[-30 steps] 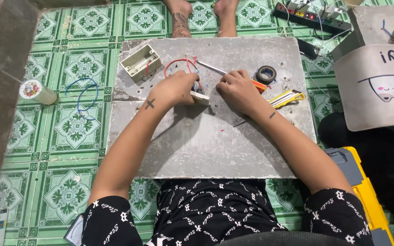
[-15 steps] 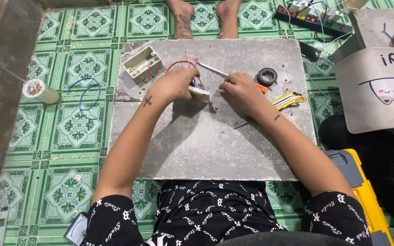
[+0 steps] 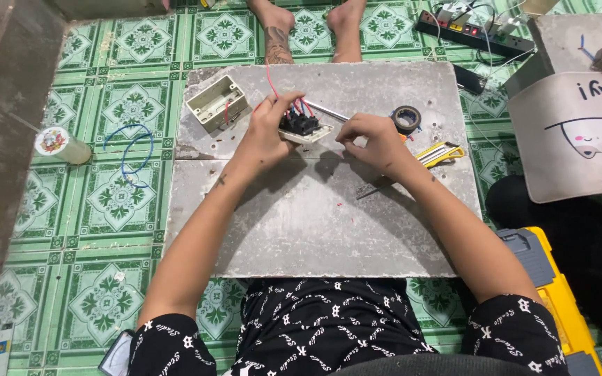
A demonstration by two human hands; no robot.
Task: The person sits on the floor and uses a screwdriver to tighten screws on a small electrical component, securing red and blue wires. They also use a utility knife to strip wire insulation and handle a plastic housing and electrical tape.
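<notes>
On a grey, scuffed cement board (image 3: pixel 315 230) laid over green patterned floor tiles (image 3: pixel 113 202), the left hand (image 3: pixel 267 132) grips a white rectangular wall switch plate (image 3: pixel 306 129) turned back-side up, its black terminal block showing, with thin red wires (image 3: pixel 273 80) looping up from it. The right hand (image 3: pixel 374 139) is closed around the shaft of a slim metal screwdriver (image 3: pixel 327 111), whose tip meets the switch plate just beside the wires. Near the left hand, toward the board's far left corner, lies an open cream plastic mounting box (image 3: pixel 217 103). A black roll of insulating tape (image 3: pixel 407 118) sits just beyond the right hand, and a yellow utility knife (image 3: pixel 442 153) lies beside the right wrist. A loop of blue wire (image 3: pixel 132 150) rests on the tiles, well apart from the board.
</notes>
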